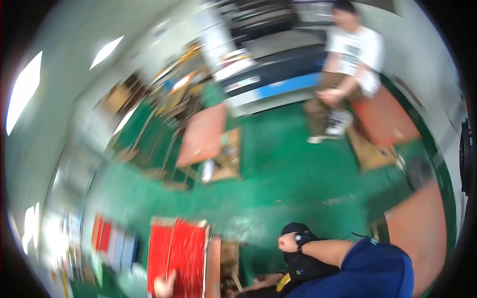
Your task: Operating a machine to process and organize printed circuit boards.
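My left hand (165, 284) is at the lower edge, over a stack of bright red sheets (180, 251). Its thumb or a finger stands apart from the rest, and nothing shows in its grip. My right hand (288, 242) rests on my dark-clothed knee (297, 228), with a dark watch (298, 239) at the wrist and a blue sleeve above. Blur hides how its fingers lie. The red stack sits on a low table with a reddish top (213, 263).
Across the green floor (268, 184) a person (355, 54) in a white shirt sits on a reddish board (385, 116). Another low reddish table (203, 131) stands ahead, before a large dark and blue machine (283, 64). A reddish tabletop (420, 233) is at my right.
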A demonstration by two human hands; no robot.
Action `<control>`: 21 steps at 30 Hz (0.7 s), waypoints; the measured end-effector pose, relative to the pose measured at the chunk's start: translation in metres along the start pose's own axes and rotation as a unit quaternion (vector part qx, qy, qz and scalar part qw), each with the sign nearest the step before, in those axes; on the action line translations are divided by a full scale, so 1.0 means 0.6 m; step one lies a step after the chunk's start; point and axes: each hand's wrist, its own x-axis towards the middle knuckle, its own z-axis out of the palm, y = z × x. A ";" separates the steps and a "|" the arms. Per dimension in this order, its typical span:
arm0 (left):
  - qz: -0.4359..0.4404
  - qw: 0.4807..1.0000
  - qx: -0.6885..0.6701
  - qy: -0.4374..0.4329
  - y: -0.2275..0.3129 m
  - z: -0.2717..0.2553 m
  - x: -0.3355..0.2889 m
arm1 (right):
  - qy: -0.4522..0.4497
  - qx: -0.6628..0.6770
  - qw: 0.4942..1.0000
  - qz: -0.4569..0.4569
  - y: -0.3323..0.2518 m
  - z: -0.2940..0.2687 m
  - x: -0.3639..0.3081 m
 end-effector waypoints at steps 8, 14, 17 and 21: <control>0.082 0.975 0.189 0.087 0.133 -0.007 -0.069 | 0.074 0.013 0.994 0.082 0.029 -0.026 -0.031; 0.048 0.996 0.048 0.057 0.014 -0.016 -0.054 | 0.096 0.042 0.992 0.067 0.028 -0.044 -0.031; -0.057 0.991 0.111 0.038 -0.017 -0.023 -0.074 | 0.130 0.076 0.986 0.070 0.050 -0.054 -0.045; -0.095 0.979 0.168 0.060 0.031 -0.008 -0.118 | 0.111 0.092 0.986 0.087 0.067 -0.057 -0.051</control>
